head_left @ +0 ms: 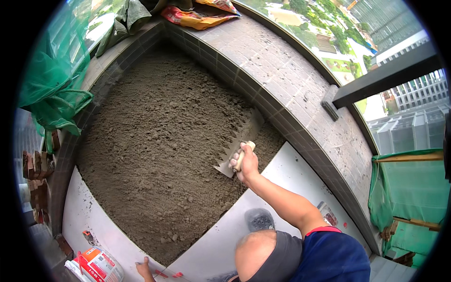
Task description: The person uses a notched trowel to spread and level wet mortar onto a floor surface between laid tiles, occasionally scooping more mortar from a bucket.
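My right hand (246,164) is closed around the wooden handle of a notched steel trowel (250,127), whose blade lies on rough grey-brown mortar (145,136) at the right of the bed. My left hand (143,269) rests on a white tile (94,225) beside the mortar's lower corner, fingers apart and partly cut off by the frame's bottom. Under my right forearm, a grey perforated shoe (258,218) and my bare knee are on or over another white tile (293,174).
A tiled ledge (282,84) borders the windows, carrying orange bags (202,16). Green netting (51,94) hangs left and right. An orange-white bucket (98,263), a small tool (88,237), a clear container (327,214) and stacked broken pieces (37,164) lie around the bed.
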Demonstrator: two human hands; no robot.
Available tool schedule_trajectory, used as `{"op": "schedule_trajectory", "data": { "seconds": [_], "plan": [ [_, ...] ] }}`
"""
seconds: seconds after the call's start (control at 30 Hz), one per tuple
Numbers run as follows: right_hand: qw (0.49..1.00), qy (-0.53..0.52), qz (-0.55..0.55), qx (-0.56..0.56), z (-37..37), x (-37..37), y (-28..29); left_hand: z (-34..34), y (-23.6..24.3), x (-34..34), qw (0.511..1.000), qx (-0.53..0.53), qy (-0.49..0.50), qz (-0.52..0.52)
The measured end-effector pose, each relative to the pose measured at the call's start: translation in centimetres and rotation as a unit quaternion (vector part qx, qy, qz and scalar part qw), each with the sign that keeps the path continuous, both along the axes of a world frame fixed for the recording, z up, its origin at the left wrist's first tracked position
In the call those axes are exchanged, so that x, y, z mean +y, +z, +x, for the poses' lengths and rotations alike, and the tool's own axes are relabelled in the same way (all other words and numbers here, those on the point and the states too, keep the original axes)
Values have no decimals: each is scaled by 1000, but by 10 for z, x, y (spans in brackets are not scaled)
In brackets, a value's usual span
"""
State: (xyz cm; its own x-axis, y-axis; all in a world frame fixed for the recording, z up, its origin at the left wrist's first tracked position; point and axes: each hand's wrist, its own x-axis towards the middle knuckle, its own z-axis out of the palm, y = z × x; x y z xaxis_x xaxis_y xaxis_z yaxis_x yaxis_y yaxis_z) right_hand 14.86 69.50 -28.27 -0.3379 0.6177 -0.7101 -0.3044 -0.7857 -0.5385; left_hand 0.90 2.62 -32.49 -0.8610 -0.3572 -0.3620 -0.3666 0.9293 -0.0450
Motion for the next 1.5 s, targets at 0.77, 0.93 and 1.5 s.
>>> {"op": "schedule_trajectory", "data": {
  "seconds": [0.77, 0.93, 1.5],
  "plan": [
    [614, 660, 432, -29, -214, -16, 40, 9, 1, -10, 999, 7, 39, -15],
    [417, 706, 561, -114, -203, 44, 18, 12, 1, 7, 999, 8, 41, -22],
    [534, 551, 569, -296, -232, 110, 29, 17, 12, 15, 995, 1, 89, -45]
  ]
}}
